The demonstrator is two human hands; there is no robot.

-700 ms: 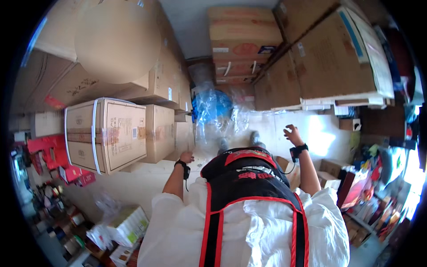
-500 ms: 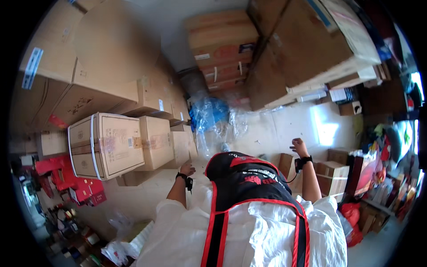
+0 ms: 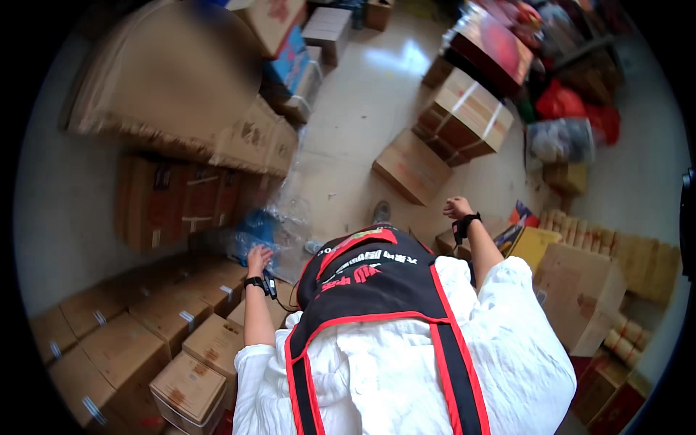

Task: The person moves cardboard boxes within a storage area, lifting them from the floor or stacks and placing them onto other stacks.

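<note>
Both hands hang in the air beside the dark apron point(image 3: 377, 283) with red edging that I wear over a white shirt. My left hand point(image 3: 259, 259) is open, its fingers apart and nothing in it. Behind it lies crumpled clear and blue plastic wrapping point(image 3: 255, 230) on the floor. My right hand point(image 3: 457, 208) has its fingers curled in, with no object visible in it. Closest to that hand is a low flat carton point(image 3: 413, 167) on the floor, apart from it. Both wrists carry black bands with a small device.
Cartons point(image 3: 156, 322) are stacked at lower left, with taller boxes point(image 3: 181, 80) at upper left. A strapped carton point(image 3: 467, 116) stands beyond the flat one, near red bags point(image 3: 562, 101). On the right are a large carton point(image 3: 580, 297) and bundled yellowish rolls point(image 3: 645, 261). Pale floor point(image 3: 348, 138) runs ahead.
I have turned to the right: the bright floor patch shifts from the right to the top middle, and the strapped carton is now ahead. My right fingers look more curled.
</note>
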